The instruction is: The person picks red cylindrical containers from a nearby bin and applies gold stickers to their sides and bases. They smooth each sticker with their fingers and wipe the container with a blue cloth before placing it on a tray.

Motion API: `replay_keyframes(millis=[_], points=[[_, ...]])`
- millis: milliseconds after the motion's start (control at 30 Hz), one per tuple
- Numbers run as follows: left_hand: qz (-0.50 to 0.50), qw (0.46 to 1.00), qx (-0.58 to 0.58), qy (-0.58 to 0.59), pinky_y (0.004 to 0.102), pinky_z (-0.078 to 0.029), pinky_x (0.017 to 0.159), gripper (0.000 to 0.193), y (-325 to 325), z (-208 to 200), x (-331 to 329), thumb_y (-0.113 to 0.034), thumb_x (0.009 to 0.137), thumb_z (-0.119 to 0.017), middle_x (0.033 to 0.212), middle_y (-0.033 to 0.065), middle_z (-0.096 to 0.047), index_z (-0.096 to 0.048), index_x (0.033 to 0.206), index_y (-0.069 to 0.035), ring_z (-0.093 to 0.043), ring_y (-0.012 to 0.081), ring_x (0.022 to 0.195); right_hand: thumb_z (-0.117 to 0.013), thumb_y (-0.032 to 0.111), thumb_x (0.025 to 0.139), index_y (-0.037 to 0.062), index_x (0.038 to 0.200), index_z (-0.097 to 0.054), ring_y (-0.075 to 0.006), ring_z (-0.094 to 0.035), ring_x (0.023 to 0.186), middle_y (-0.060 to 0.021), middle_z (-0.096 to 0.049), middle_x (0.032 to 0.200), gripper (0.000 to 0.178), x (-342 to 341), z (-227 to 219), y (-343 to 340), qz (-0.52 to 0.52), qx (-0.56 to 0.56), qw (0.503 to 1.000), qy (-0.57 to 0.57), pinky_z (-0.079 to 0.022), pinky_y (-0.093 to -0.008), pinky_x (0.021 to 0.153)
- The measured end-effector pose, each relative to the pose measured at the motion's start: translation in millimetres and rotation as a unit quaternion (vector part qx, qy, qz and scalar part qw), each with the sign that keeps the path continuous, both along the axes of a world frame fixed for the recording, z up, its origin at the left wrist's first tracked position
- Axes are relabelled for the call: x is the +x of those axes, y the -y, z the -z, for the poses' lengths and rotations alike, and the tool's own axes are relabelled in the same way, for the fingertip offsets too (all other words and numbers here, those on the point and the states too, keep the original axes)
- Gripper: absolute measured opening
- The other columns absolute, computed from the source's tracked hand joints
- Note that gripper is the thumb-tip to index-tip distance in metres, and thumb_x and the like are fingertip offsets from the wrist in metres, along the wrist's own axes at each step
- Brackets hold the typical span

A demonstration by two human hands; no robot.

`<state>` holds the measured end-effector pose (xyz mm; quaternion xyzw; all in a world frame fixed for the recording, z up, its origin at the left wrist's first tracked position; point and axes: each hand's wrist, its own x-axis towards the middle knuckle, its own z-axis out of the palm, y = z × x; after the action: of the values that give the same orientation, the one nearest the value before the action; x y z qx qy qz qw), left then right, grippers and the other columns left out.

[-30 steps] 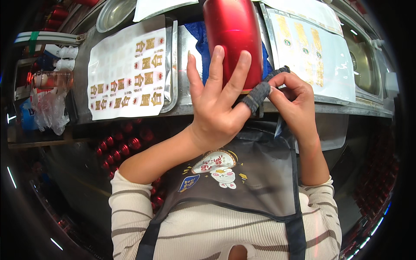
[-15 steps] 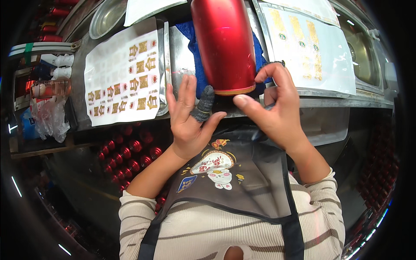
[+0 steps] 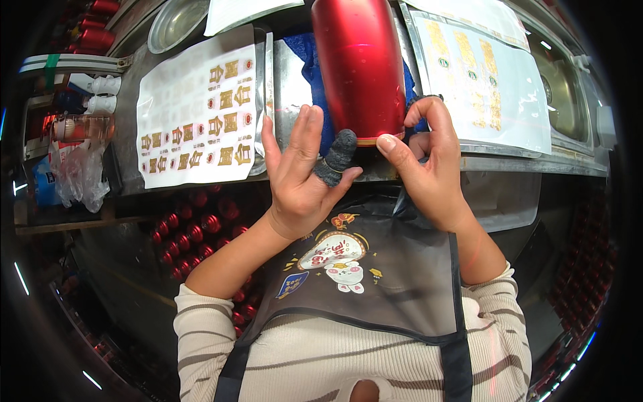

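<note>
Red cylinder [image 3: 358, 67] flanked by raised left hand [image 3: 301, 177], right hand [image 3: 425, 164].

Glossy red cylinder [image 3: 357, 67], lying on bench, w/ gold rim

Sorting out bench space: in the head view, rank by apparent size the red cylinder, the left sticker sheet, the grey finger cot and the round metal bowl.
1. Left sticker sheet
2. Red cylinder, close behind and nearer the camera, so this order is unsure
3. Round metal bowl, partly cut off
4. Grey finger cot

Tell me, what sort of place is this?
Probably a small workshop for decorating bottles: a red metal bottle lies on a steel bench, gold decal sheets beside it, many red bottles stored beneath.
</note>
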<state>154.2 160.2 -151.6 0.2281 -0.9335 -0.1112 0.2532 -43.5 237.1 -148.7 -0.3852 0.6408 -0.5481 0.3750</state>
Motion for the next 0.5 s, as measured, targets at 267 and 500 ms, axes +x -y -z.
replay_keyframes(millis=[267, 500], points=[[0.03, 0.996, -0.082, 0.02, 0.07, -0.018, 0.109, 0.042, 6.2, -12.0, -18.3, -0.014, 0.073, -0.083, 0.152, 0.0267, -0.041, -0.072, 0.114, -0.011, -0.049, 0.0469, 0.132, -0.067, 0.006, 0.088, 0.0015, 0.103, -0.052, -0.0013, -0.045, 0.063, -0.0021, -0.05, 0.092, 0.021, -6.1, 4.3, -4.5, -0.018, 0.004, 0.992, 0.125, -0.034, -0.0178, 0.054], [-0.033, 0.998, -0.042, -0.032, 0.0671, -0.02, 0.111, 0.059, 12.6, -7.5, -43.2, -0.022, 0.071, -0.086, 0.15, 0.0285, -0.042, -0.069, 0.126, -0.008, -0.045, 0.0413, 0.138, -0.056, -0.002, 0.091, 0.0011, 0.117, -0.056, 0.0002, -0.044, 0.061, -0.0016, -0.051, 0.097, 0.027, -4.9, 10.1, -18.0, -0.024, -0.029, 0.993, 0.114, -0.034, -0.0169, 0.055]])
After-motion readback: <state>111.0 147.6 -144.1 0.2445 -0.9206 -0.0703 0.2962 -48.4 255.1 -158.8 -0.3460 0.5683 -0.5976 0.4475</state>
